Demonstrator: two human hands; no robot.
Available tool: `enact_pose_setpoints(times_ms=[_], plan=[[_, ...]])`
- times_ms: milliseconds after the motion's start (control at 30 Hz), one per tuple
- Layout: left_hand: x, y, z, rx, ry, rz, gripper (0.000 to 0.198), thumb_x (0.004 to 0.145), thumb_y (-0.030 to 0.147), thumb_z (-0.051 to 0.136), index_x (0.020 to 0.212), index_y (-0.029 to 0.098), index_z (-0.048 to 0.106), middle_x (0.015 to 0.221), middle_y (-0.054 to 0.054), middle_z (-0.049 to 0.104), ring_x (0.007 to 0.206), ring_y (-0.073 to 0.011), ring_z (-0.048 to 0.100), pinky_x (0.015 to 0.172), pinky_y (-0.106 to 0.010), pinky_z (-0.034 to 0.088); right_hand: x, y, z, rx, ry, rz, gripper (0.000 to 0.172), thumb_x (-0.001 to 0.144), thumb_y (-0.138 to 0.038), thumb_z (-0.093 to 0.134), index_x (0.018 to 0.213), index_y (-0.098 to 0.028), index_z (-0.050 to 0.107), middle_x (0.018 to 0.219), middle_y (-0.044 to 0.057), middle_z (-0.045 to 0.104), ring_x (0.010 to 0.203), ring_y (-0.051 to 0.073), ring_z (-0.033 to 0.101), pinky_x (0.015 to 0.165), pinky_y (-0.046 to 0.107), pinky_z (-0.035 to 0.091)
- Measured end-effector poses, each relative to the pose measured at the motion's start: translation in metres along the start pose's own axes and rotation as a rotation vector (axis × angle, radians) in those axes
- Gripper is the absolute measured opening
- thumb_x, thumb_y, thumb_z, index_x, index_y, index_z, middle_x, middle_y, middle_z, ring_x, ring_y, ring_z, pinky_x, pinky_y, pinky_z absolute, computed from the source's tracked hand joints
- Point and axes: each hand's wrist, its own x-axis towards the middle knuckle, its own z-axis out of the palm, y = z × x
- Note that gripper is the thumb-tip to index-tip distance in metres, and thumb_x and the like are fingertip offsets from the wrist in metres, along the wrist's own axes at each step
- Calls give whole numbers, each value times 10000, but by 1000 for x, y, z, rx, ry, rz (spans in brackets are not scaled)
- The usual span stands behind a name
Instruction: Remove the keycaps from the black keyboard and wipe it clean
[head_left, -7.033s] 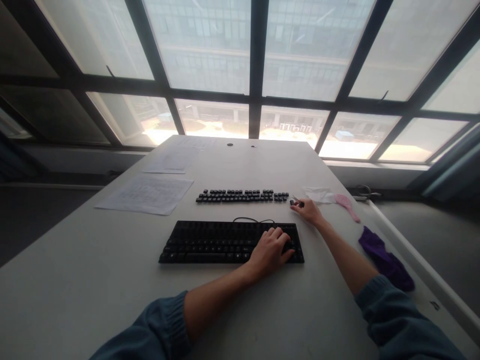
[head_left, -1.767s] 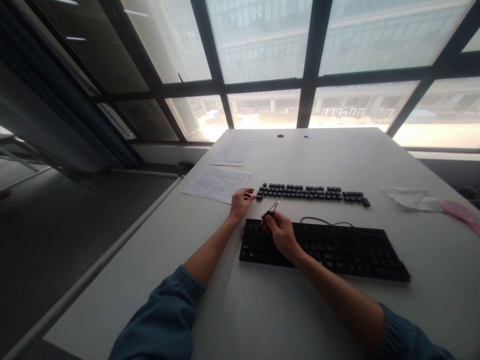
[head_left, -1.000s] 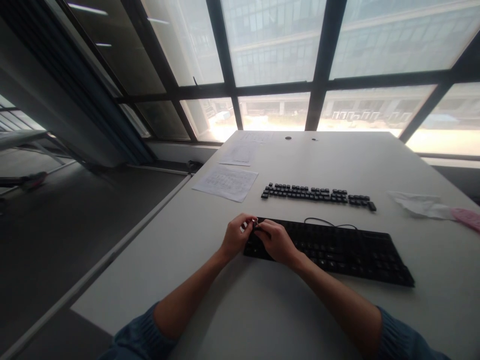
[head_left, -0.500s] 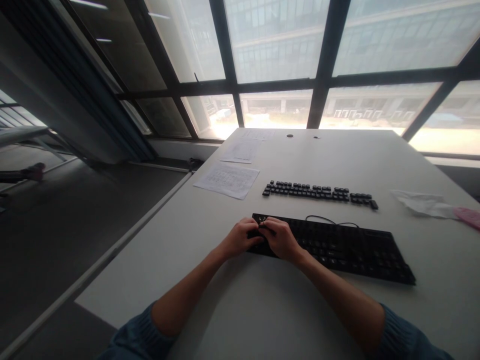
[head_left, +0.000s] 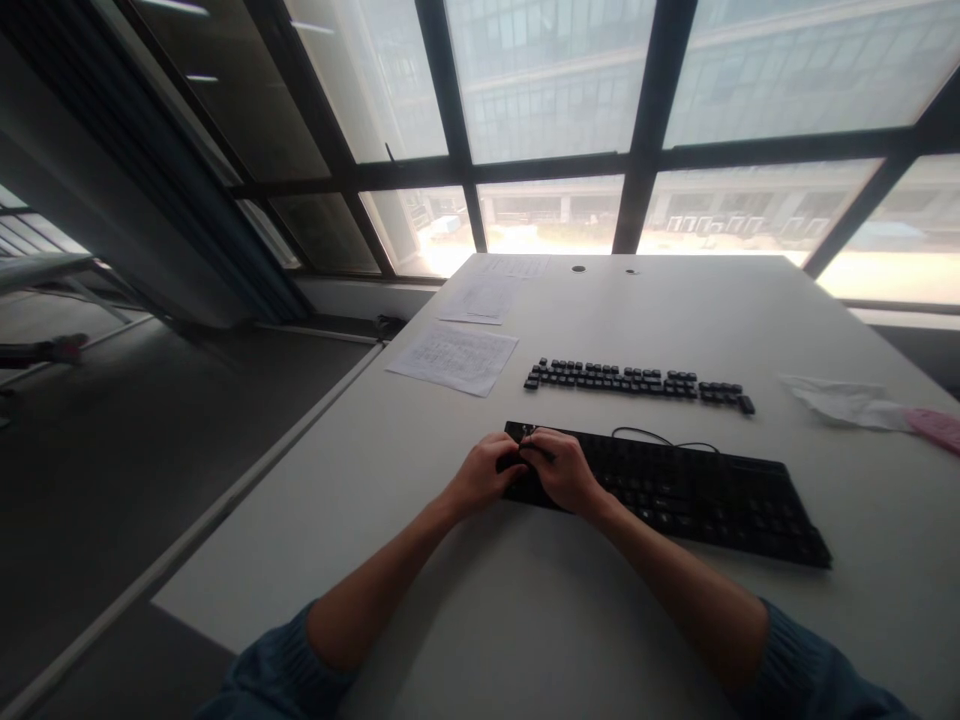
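A black keyboard (head_left: 705, 505) lies at a slant on the white table, its cable curling behind it. Over its left end, my left hand (head_left: 484, 472) and my right hand (head_left: 559, 467) meet with fingertips close together. Both hands have their fingers bent and closed; whatever is between the fingertips is too small and dark to make out. Behind the keyboard, loose black keycaps (head_left: 630, 381) are laid out in rows.
Printed sheets of paper (head_left: 454, 358) lie along the table's left edge. To the right are a crumpled white tissue (head_left: 840, 402) and a pink item (head_left: 934, 427). The table (head_left: 600, 630) reaches back to large windows.
Both hands stay at the keyboard's left end, with only a slight shift of the fingers. The keyboard and the keycap rows look the same.
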Motion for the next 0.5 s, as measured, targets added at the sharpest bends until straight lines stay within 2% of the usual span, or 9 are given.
enact_pose_setpoints(times_ms=[133,367,500], plan=[[-1,-1,2,1,15,6,121,849,217,668,967,200,691,910,-31,657,825,-182,602,774,-300,473,1,-1,-1,8,81,62,160,887,-212,604,759,-181,695,694,16,628,651,165,580,642,280,444],[-2,-5,10,43,115,141,138,853,157,660,969,227,679,972,-41,695,972,-224,586,906,-373,476,2,-3,0,-33,96,43,210,899,-257,596,712,-183,658,687,15,609,659,161,555,649,277,426],[-2,-6,14,-44,154,120,273,837,156,683,1094,230,630,994,-42,688,918,-203,610,864,-359,503,2,2,1,-87,178,153,266,914,-328,579,698,-181,628,628,4,584,597,150,509,589,270,399]])
